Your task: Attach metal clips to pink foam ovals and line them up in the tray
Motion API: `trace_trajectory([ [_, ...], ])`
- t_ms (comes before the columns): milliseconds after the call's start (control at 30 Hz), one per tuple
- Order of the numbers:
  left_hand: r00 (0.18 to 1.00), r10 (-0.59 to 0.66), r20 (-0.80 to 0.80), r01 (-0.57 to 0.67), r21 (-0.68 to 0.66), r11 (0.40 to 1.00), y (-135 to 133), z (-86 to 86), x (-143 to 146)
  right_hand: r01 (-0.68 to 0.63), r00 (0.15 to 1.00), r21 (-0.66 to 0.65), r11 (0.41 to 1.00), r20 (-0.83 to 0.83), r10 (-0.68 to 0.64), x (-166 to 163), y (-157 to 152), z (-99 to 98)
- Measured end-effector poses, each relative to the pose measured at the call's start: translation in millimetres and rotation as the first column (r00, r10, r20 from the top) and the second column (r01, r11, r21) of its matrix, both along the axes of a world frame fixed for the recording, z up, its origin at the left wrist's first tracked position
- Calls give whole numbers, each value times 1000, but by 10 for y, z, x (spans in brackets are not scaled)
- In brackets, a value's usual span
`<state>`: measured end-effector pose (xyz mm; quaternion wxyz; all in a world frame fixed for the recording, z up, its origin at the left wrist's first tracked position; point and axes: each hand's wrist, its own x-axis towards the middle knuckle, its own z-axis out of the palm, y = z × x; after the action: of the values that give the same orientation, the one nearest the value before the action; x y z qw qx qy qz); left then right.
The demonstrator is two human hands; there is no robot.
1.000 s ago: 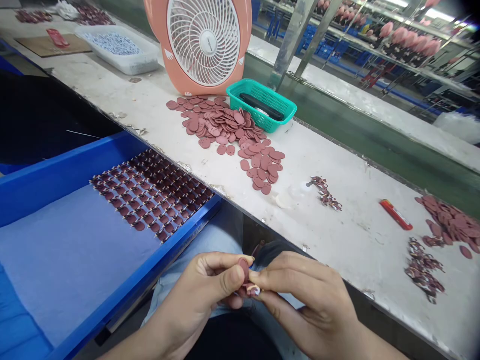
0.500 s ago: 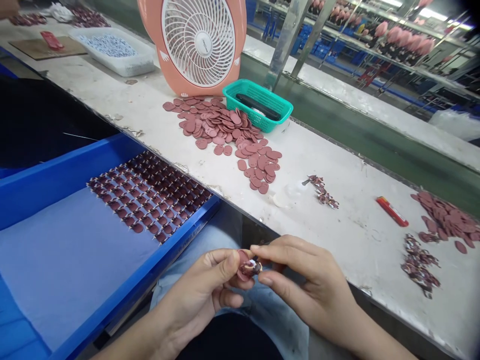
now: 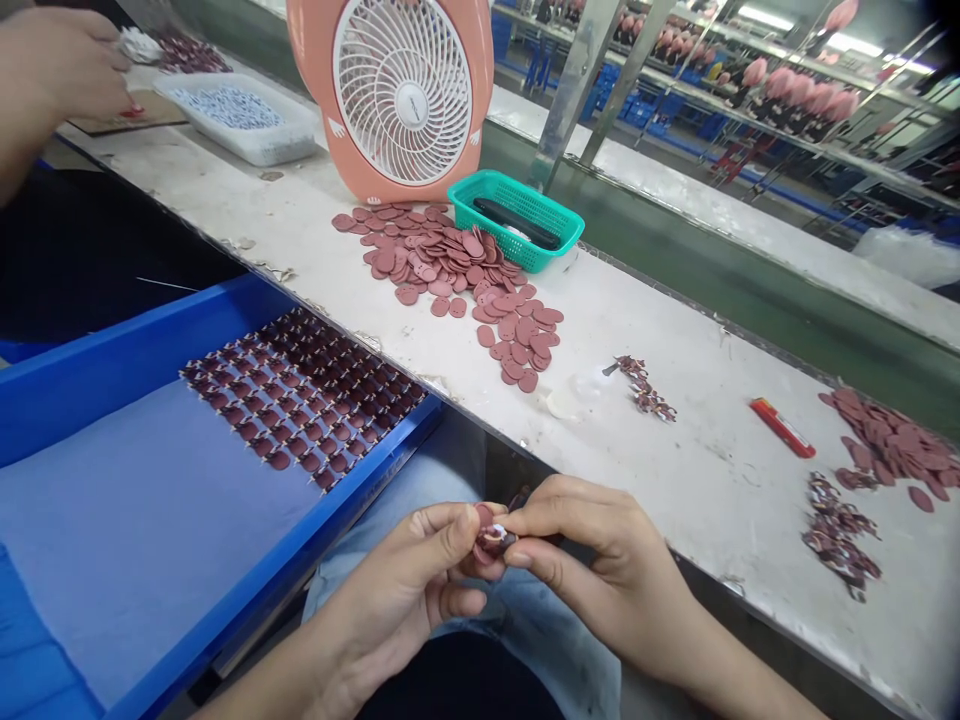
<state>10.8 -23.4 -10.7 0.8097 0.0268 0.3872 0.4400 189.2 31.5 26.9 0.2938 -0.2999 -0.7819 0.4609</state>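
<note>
Left hand (image 3: 394,585) pinches a small dusty-pink oval piece (image 3: 486,545) between thumb and fingers, and right hand (image 3: 600,560) grips it from the other side, both above pale blue jeans (image 3: 420,480). Just beside them sits a bright blue plastic tray (image 3: 315,530) holding rows of maroon pieces (image 3: 300,400) — beyond lies a loose pile of pink ovals (image 3: 442,260).

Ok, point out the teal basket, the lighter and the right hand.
Teal basket (image 3: 517,248): head view, front wall.
Lighter (image 3: 782,427): head view, middle of body.
Right hand (image 3: 600,560): head view, back of hand.
</note>
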Motion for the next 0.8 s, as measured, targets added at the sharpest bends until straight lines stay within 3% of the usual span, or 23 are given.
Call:
trace_trajectory([
  [133,999,-41,5,41,53,998,46,-25,-49,29,999,58,998,-30,-27,-22,39,-19],
  [233,997,22,-74,-18,59,998,45,-58,-86,145,989,218,965,-18,-145,-92,47,-96],
  [300,966,153,-207,-139,81,987,18,-78,-101,235,970,383,893,-31,-242,-174,32,-184],
  [367,903,273,-333,-234,154,960,-8,-91,-110,292,949,559,776,-68,-308,-276,5,-295],
  [467,816,374,-442,-265,289,920,-7,-105,-140,290,945,701,651,-104,-309,-440,-25,-467],
  [633,695,421,-582,-245,359,901,50,-136,-218,239,964,722,649,-100,-245,-699,1,-656],
  [800,568,399,-720,-239,319,917,44,-256,-421,199,975,728,656,-79,-207,-861,-33,-626],
])
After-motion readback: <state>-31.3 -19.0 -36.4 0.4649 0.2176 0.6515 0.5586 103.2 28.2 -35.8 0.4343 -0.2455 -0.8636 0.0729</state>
